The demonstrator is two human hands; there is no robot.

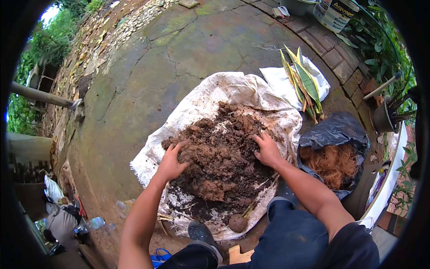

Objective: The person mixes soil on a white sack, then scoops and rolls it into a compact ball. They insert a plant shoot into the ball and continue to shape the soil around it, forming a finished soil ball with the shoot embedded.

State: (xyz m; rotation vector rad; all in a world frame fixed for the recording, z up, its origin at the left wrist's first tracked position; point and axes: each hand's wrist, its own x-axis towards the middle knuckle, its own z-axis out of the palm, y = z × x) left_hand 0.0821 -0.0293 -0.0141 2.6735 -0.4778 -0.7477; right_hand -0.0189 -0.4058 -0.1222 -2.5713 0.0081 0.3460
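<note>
A heap of brown soil mixed with coir fibre (221,154) lies spread on a white woven plastic sack (198,97) before me. At the heap's left edge rests my left hand (172,162), fingers apart, its fingertips partly hidden in the mix. My right hand (268,150) touches the right side of the heap with thumb and fingers spread; neither hand grips a tool. Darker, finer soil shows at the near side. Close to my feet, a round brown object (238,223), perhaps a coconut shell or small pot, sits on the sack's near edge.
Right of the sack, a black plastic bag (336,126) holds reddish-brown coir fibre (332,164). Cut snake plant leaves (304,79) lie on another white sack (273,80). A potted plant (386,116) and a paint bucket (334,15) stand farther off; plastic bottles (96,222) lie left.
</note>
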